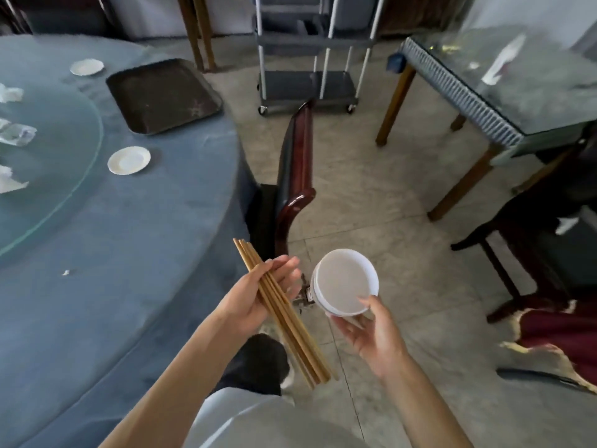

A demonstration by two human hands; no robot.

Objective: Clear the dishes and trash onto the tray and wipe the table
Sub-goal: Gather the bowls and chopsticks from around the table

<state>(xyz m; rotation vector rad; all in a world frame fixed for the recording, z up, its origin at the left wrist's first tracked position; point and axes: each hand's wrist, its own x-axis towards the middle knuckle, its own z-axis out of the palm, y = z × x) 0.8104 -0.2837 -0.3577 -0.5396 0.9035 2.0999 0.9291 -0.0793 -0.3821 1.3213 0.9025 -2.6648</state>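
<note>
My left hand (258, 294) grips a bundle of several wooden chopsticks (284, 313), held off the round table's right edge. Beside it my right hand (371, 331) holds a stack of white bowls (344, 282) from below, over the floor. The dark brown tray (163, 95) lies bare on the blue tablecloth (129, 253) at the far side. A small white plate (129, 160) sits just in front of the tray, another white plate (86, 66) beyond it. Crumpled tissues (9, 182) and clear plastic wrap (16, 134) lie on the glass turntable (64, 176) at the left.
A dark wooden chair (295, 176) stands tucked at the table's right edge. A grey wheeled cart (310, 59) is at the back. At the right stands a glass-topped side table (504, 92), with another dark chair (533, 240) below it. A small scrap (66, 272) lies on the cloth.
</note>
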